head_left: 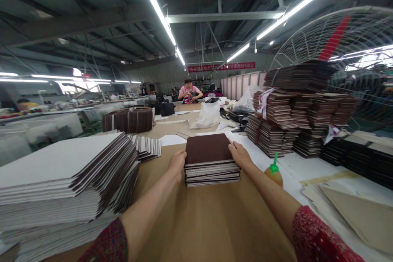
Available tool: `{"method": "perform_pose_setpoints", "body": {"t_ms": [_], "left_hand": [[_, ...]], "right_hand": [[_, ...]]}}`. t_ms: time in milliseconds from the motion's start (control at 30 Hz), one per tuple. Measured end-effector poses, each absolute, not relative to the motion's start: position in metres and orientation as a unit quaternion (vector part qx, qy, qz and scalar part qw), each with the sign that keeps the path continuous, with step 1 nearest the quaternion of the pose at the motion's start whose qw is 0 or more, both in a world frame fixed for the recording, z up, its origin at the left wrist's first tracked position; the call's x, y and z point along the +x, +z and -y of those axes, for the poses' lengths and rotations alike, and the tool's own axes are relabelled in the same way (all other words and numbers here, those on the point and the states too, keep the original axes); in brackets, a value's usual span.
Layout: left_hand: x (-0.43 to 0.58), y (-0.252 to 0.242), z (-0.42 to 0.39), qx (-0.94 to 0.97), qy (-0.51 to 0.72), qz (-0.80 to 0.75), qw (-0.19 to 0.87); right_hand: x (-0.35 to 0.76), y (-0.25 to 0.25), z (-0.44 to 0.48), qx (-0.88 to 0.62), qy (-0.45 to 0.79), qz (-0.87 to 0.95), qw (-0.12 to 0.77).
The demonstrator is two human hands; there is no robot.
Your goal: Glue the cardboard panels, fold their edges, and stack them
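A stack of dark brown panels with pale undersides (211,149) sits on the brown board (211,221) in front of me. My left hand (177,164) is closed against the stack's left side, its fingers partly hidden behind the edge. On the opposite side, my right hand (240,154) grips the upper right edge of the same stack. To the left rises a taller, uneven pile of white-faced panels (61,159), and a small fanned batch of panels (149,148) lies behind it.
Bundled brown panels (273,131) are piled at the right, before a large fan guard (362,41). A green-tipped glue bottle (274,172) stands right of my forearm. Farther back are a brown bundle (129,120), clear plastic (207,115) and a seated person (189,92).
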State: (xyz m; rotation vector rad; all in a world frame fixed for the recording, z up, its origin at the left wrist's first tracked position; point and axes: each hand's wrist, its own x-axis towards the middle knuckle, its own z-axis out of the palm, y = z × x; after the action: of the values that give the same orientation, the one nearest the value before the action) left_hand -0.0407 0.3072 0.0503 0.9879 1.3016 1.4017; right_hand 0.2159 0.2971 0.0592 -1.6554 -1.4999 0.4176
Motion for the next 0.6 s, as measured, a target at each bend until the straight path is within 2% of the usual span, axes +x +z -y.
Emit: {"method": "perform_pose_setpoints", "body": {"t_ms": [233, 600], "left_hand": [[-0.033, 0.042, -0.305, 0.449, 0.552, -0.507, 0.486], [-0.036, 0.028, -0.311, 0.468, 0.552, -0.513, 0.461]], "right_hand": [[0.212, 0.052, -0.294, -0.621, 0.147, 0.645, 0.420], [0.212, 0.046, -0.301, -0.651, 0.132, 0.636, 0.392]]}}
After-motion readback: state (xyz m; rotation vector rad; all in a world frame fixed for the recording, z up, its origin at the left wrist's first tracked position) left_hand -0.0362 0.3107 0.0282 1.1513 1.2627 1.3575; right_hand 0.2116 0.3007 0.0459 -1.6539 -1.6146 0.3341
